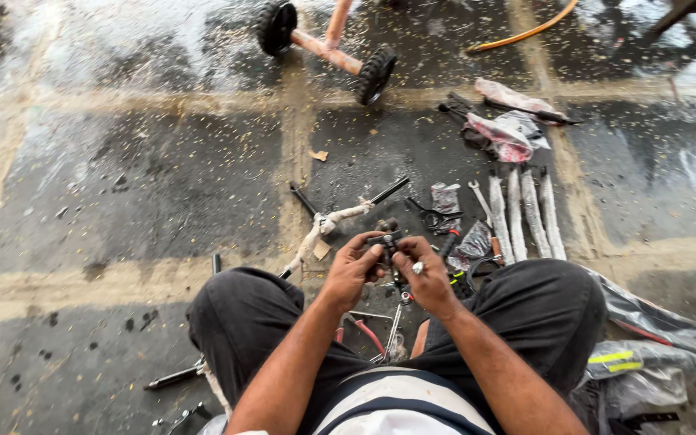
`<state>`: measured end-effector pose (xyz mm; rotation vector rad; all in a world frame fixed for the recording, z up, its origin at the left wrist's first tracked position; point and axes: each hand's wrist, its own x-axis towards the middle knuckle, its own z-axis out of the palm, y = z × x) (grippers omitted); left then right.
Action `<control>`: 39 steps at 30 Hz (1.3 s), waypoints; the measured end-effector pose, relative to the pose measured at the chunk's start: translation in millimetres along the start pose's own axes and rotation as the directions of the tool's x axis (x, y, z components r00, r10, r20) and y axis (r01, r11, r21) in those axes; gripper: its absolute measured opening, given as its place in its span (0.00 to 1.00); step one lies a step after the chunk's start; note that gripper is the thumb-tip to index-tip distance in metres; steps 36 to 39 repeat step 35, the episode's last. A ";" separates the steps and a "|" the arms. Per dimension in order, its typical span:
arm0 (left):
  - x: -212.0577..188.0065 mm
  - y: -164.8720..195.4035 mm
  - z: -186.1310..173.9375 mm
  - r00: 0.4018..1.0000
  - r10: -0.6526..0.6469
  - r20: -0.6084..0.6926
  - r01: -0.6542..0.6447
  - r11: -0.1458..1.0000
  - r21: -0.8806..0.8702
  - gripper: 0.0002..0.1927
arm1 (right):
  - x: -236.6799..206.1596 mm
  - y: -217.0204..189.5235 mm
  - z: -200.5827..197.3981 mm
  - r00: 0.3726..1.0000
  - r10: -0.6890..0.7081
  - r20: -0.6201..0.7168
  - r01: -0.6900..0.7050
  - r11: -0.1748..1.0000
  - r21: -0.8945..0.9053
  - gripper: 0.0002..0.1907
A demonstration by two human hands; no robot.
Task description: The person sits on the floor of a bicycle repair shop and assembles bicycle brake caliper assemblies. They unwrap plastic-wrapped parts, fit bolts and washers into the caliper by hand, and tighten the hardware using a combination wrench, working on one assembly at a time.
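Note:
I sit on the ground with my knees apart. My left hand and my right hand meet in front of me, both gripping a small dark metal part with a thin rod hanging below it. A ring shows on my right hand. Right behind the part lies a paper-wrapped handlebar with black ends. Pliers with red handles lie on the ground between my legs.
Several paper-wrapped rods lie to the right, with black scissors, a wrench and plastic bags. A pink axle with two black wheels is farther off. An orange hose curves at top right. Plastic wrapping lies by my right knee.

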<state>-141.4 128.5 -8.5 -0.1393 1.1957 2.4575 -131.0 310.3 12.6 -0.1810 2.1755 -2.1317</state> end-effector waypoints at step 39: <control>-9.6 -18.2 -4.8 0.999 0.034 0.018 -0.034 0.999 -0.006 0.19 | -22.3 6.3 -1.4 0.994 0.003 -0.106 -0.018 0.990 -0.140 0.15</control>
